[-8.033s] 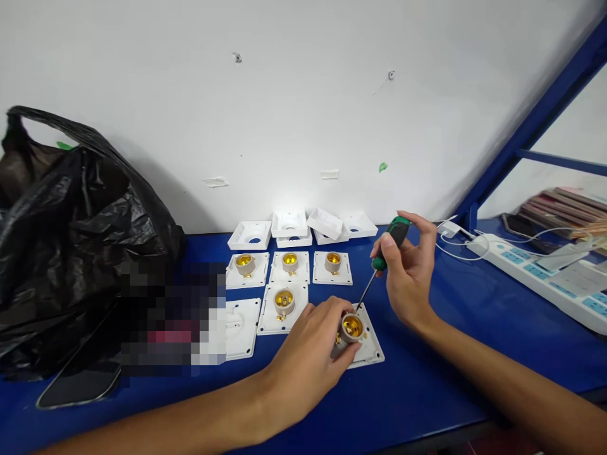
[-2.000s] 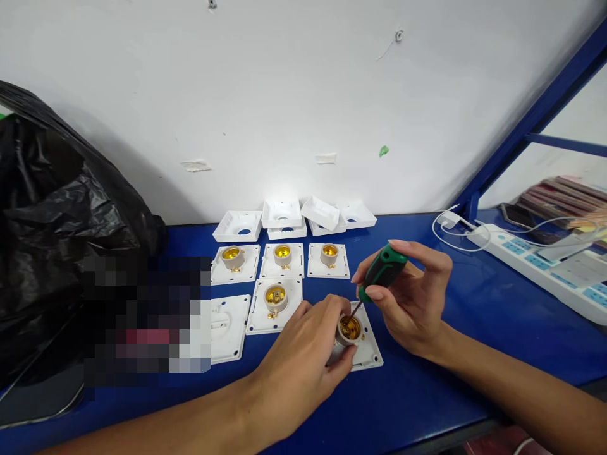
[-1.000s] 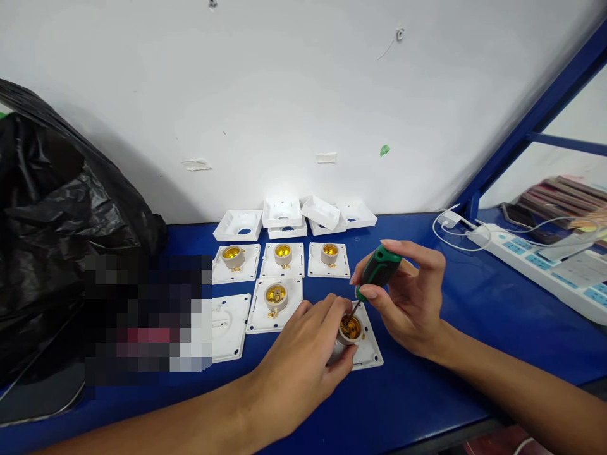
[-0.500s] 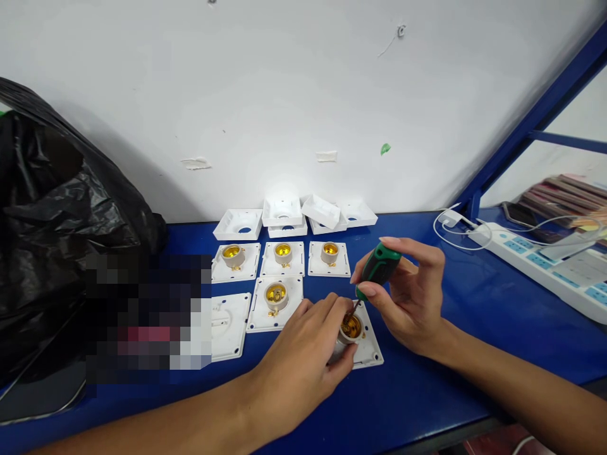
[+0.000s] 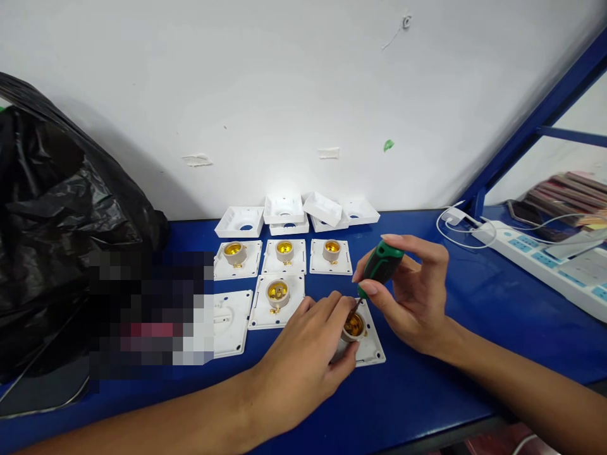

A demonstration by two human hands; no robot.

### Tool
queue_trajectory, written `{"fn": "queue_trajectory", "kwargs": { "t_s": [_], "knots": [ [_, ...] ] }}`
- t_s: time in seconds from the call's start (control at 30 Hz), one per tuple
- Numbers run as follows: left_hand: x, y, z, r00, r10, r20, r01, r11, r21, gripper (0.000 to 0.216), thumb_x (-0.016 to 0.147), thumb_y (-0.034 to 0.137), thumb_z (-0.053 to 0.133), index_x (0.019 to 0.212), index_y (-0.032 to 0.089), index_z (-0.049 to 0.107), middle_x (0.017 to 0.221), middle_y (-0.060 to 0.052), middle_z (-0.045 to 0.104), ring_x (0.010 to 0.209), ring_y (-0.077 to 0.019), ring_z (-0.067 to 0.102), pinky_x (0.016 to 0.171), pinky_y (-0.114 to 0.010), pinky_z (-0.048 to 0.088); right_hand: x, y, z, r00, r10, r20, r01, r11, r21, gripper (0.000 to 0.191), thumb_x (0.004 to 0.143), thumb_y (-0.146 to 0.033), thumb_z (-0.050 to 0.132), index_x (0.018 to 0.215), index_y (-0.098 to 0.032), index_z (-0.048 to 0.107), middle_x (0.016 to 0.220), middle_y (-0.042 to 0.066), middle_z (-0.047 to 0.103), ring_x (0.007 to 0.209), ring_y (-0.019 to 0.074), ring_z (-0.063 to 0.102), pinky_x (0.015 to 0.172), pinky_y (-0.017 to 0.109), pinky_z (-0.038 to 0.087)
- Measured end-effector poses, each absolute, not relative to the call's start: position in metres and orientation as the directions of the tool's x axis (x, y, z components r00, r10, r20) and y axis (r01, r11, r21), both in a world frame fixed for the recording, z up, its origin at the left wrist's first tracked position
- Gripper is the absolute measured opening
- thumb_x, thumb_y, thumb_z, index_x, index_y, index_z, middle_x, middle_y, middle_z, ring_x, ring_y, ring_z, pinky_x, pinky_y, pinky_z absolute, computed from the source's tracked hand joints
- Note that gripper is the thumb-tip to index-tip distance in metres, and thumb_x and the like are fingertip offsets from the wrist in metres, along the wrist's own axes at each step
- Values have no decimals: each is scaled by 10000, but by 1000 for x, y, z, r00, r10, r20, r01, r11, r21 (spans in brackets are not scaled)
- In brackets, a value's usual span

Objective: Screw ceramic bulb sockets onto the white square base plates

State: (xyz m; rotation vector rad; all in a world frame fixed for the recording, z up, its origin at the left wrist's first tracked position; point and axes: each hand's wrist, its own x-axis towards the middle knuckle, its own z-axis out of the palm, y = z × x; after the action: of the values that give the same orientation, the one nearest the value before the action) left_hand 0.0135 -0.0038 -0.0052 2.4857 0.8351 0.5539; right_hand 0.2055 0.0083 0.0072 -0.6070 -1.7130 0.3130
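My right hand (image 5: 412, 291) is closed around the green and black handle of a screwdriver (image 5: 382, 264). The screwdriver tilts, and its shaft reaches down into a lamp socket (image 5: 353, 325) with a brass-coloured inside; the tip is hidden. The socket sits on a square white base plate (image 5: 374, 347) on the blue table. My left hand (image 5: 308, 347) grips this socket from the left, fingers behind it and thumb at its front. Close by on the left stands another lamp socket (image 5: 278, 294) on its white plate, with small brass screws beside it.
Behind are more sockets on plates (image 5: 284, 251) and several white square covers (image 5: 237, 220) along the wall. A bare white plate (image 5: 232, 322) lies left. A black plastic bag (image 5: 71, 183) fills the left side. A power strip (image 5: 535, 253) with white cables lies right.
The view has shifted slightly. Both hands keep their hold, with the screwdriver in the socket at nearly the same tilt.
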Motion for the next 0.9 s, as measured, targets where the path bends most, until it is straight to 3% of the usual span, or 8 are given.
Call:
{"fn": "queue_trajectory", "kwargs": {
  "t_s": [0.3, 0.53, 0.9],
  "knots": [
    [13, -4, -4, 739, 636, 223, 453, -714, 534, 336, 965, 128, 632, 1225, 221, 441, 1116, -40, 653, 890, -251, 585, 841, -421, 466, 205, 7, 10, -164, 554, 816, 208, 828, -521, 764, 875, -16, 727, 1504, -339, 438, 1319, 45, 477, 936, 129, 706, 777, 311, 646],
    [13, -4, -7, 739, 626, 250, 436, -727, 530, 373, 956, 121, 640, 1236, 229, 419, 1115, -24, 636, 894, -246, 578, 837, -417, 461, 206, 7, 10, -201, 562, 802, 197, 826, -529, 792, 875, -13, 724, 1531, -331, 413, 1277, 56, 495, 907, 127, 708, 672, 280, 644],
    [13, -3, -5, 741, 629, 235, 443, -721, 534, 377, 954, 135, 656, 1243, 226, 432, 1163, -39, 643, 932, -259, 578, 856, -427, 475, 208, 4, 11, -237, 581, 779, 236, 812, -534, 815, 882, -39, 730, 1548, -361, 386, 1310, 73, 538, 912, 157, 705, 664, 317, 667]
  ]
}}
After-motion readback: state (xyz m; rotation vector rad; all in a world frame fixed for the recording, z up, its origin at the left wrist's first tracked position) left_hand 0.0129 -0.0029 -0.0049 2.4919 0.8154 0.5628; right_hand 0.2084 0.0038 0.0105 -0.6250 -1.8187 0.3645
